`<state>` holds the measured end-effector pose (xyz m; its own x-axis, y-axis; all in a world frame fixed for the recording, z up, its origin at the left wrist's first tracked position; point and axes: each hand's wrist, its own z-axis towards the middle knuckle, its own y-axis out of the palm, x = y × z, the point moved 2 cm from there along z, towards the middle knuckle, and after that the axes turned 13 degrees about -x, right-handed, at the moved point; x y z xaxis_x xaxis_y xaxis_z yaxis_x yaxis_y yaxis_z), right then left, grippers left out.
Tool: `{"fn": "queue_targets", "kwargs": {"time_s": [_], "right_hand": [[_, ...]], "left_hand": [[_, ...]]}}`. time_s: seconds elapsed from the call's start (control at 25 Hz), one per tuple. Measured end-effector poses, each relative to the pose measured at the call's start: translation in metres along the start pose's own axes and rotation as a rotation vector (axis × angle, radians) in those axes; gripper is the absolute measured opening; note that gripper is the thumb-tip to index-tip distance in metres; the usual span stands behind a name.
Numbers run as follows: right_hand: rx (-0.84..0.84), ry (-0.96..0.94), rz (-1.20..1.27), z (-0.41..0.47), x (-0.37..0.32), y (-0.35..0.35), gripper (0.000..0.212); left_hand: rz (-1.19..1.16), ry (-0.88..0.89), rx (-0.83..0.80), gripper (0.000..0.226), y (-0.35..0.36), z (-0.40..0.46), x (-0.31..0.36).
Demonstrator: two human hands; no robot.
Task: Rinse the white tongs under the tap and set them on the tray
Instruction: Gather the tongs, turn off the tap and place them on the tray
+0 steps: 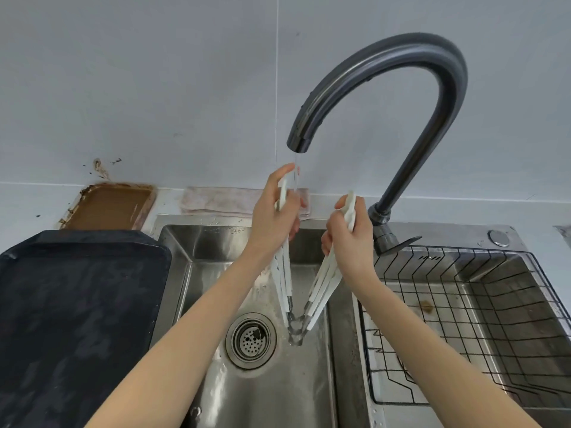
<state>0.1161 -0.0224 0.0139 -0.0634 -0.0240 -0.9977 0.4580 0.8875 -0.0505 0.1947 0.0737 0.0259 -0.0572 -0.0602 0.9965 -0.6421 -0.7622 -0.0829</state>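
Observation:
The white tongs (321, 285) hang spread in a V above the sink (278, 390), their metal hinge down near the drain. My left hand (273, 211) grips the left arm of the tongs near its tip. My right hand (347, 239) grips the right arm. A thin stream of water runs from the dark curved tap (386, 63) down between my hands, close by the left arm's tip. The dark tray (77, 319) lies on the counter to the left of the sink.
A black wire basket (482, 319) sits in the right basin. A brown, dirty tray (111, 205) lies at the back left against the wall. A folded cloth (222, 200) rests behind the sink. The round drain strainer (251, 340) is in the sink floor.

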Motion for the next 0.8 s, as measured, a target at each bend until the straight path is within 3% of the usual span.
{"fn": "queue_targets", "kwargs": {"time_s": [0.2, 0.44, 0.8], "right_hand": [[0.069, 0.053, 0.047, 0.002, -0.001, -0.006, 0.028], [0.053, 0.086, 0.064, 0.004, -0.003, -0.008, 0.026], [0.086, 0.171, 0.081, 0.003, 0.002, -0.002, 0.024]], "left_hand": [[0.029, 0.045, -0.011, 0.018, 0.004, 0.006, 0.007], [-0.137, -0.148, 0.071, 0.041, -0.018, -0.003, -0.010], [-0.278, -0.325, -0.040, 0.005, -0.009, -0.054, -0.057]]}}
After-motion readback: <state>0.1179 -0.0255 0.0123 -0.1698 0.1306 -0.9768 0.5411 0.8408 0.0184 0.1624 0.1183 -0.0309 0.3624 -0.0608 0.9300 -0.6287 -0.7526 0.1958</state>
